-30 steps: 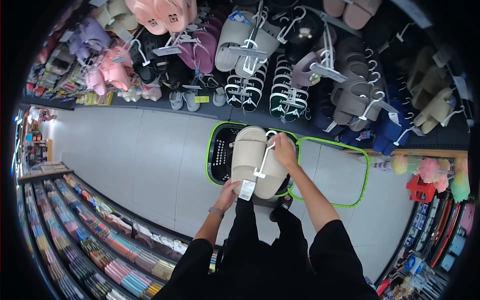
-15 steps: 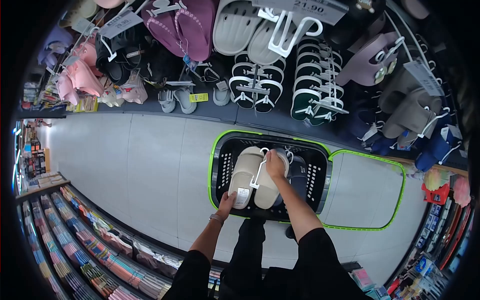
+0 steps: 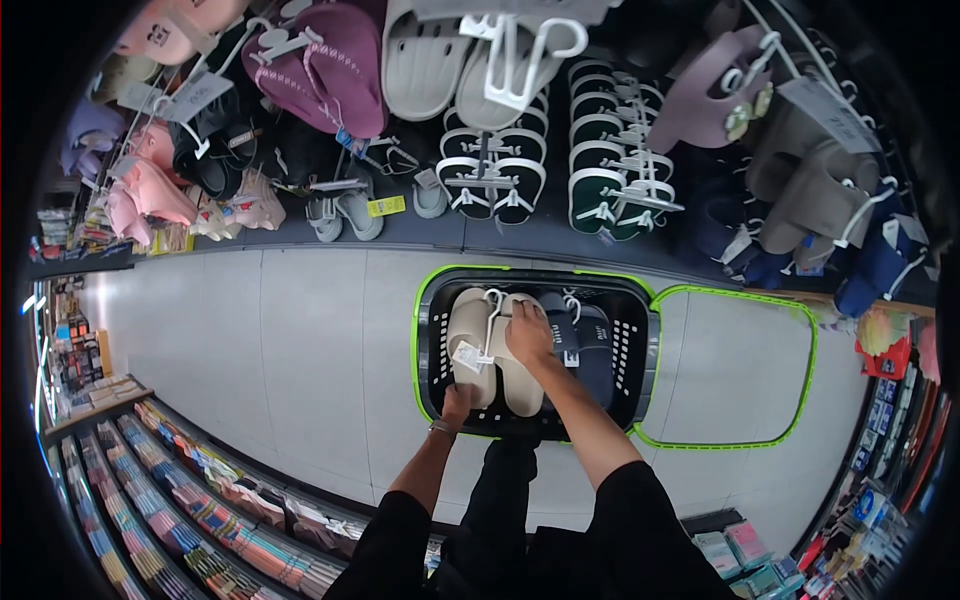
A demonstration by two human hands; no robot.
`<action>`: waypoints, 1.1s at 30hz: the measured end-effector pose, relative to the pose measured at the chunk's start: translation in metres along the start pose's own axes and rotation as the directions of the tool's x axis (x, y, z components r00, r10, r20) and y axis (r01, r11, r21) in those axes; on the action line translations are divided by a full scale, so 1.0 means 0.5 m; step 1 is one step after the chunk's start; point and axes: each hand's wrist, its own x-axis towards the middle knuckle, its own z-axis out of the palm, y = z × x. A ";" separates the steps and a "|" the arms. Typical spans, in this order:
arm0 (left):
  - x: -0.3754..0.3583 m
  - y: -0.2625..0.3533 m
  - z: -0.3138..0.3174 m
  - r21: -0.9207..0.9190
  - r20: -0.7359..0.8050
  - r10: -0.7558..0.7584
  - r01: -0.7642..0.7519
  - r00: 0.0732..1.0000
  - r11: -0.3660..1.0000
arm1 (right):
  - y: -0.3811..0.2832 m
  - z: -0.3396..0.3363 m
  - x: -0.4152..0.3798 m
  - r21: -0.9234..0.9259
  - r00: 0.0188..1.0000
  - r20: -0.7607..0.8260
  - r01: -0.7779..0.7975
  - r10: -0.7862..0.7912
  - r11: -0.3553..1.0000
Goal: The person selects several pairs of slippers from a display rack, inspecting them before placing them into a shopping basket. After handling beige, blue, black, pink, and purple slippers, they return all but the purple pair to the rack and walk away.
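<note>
A pair of beige slide sandals (image 3: 521, 388) lies in a black basket with a lime-green rim (image 3: 416, 350). A white plastic hanger (image 3: 491, 325) joins the pair, and a white tag (image 3: 468, 355) shows on the left slide. My right hand (image 3: 530, 332) grips the right slide at its strap, fingers curled over it. At the near end of the left slide, my left hand (image 3: 457, 404) is closed on the edge, its fingers partly hidden. Dark navy slides (image 3: 592, 350) with their own hanger lie in the basket's right side, beside the beige pair.
Shelves of hanging footwear run along the far side, with purple flip-flops (image 3: 318, 75) and grey clogs (image 3: 425, 65). A green-edged frame (image 3: 735, 443) extends right from the basket. Racks of folded goods (image 3: 230, 515) stand at near left.
The beige slides have moved down and slightly left, deeper into the basket, both hands with them. More of the navy slides shows. The tag on the left slide now stands tilted.
</note>
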 end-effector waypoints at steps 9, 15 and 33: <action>-0.042 0.043 -0.146 0.357 0.241 0.346 -0.414 0.907 0.837 | 0.073 -0.268 -0.131 0.166 0.936 0.188 -0.328 0.296 0.930; -0.196 0.218 -0.217 0.503 0.435 0.177 -0.401 0.883 0.765 | 0.128 -0.489 -0.243 0.231 0.886 0.130 -0.463 0.444 0.856; -0.501 0.577 -0.023 0.035 0.690 -0.096 0.099 0.718 0.994 | 0.535 -0.790 -0.682 0.856 0.512 0.215 -0.509 0.832 0.092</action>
